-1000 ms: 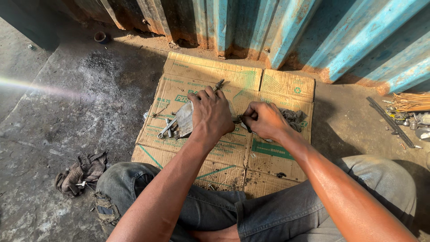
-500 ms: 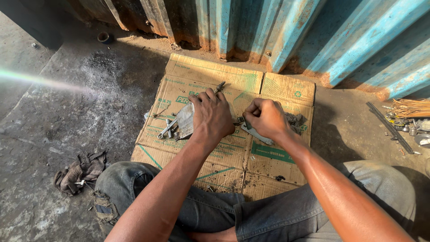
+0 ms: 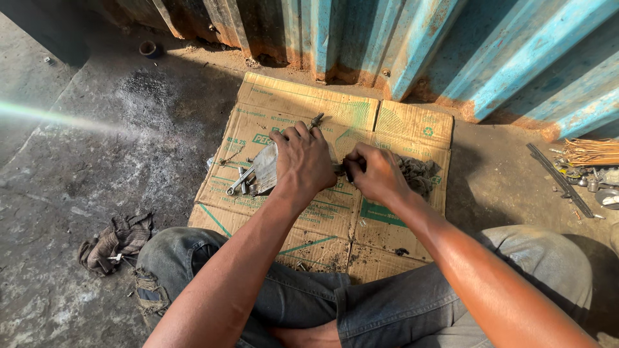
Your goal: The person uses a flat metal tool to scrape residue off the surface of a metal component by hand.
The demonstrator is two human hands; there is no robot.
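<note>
I sit cross-legged on the ground in front of a flattened cardboard sheet (image 3: 400, 129). My left hand (image 3: 303, 164) presses down on a grey metal part (image 3: 265, 169) that lies on the cardboard; a dark metal tip (image 3: 316, 120) sticks out past my fingers. My right hand (image 3: 377, 174) is closed around a dark tool handle (image 3: 343, 171) that points toward the left hand. What the tool touches is hidden under my left hand. A silver wrench (image 3: 237, 183) lies just left of the metal part.
A dark rag (image 3: 422, 174) lies on the cardboard behind my right hand. Another dirty rag (image 3: 116, 240) sits on the concrete by my left knee. A blue corrugated metal wall (image 3: 451, 51) stands behind. Scrap bits and bristles (image 3: 590, 154) lie at the far right.
Both hands have stayed on the metal part and tool, with only slight shifting. My view has drifted a little.
</note>
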